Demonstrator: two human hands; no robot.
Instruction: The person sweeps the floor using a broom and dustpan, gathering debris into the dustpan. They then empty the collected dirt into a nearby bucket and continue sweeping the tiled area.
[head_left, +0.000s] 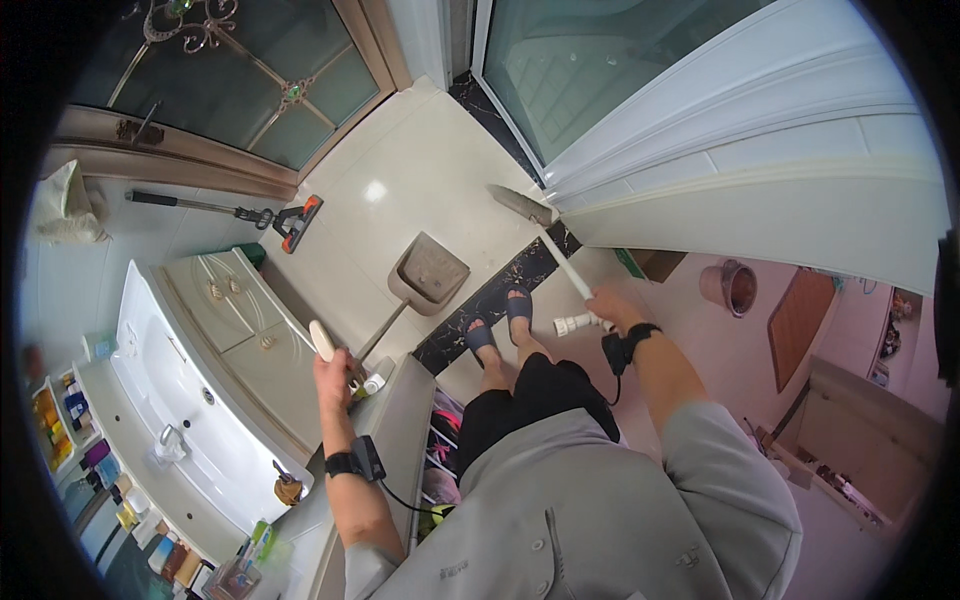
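My left hand (337, 375) grips the handle end of a long-handled dustpan (431, 274), whose grey pan rests on the cream tiled floor with small bits of debris in it. In my right hand (616, 309) is the white handle of a broom (566, 262). The broom's grey bristle head (519, 204) lies on the floor near the white door frame, to the right of the pan and apart from it. My slippered feet stand at the black marble threshold strip (469, 319).
A flat mop (300, 223) leans at the left wall beside a washbasin cabinet (240, 330) with a white sink (202, 397). Glass doors (300, 90) stand at the top left. On the right are an open door (750, 217), a bucket (727, 289) and a wooden board (801, 326).
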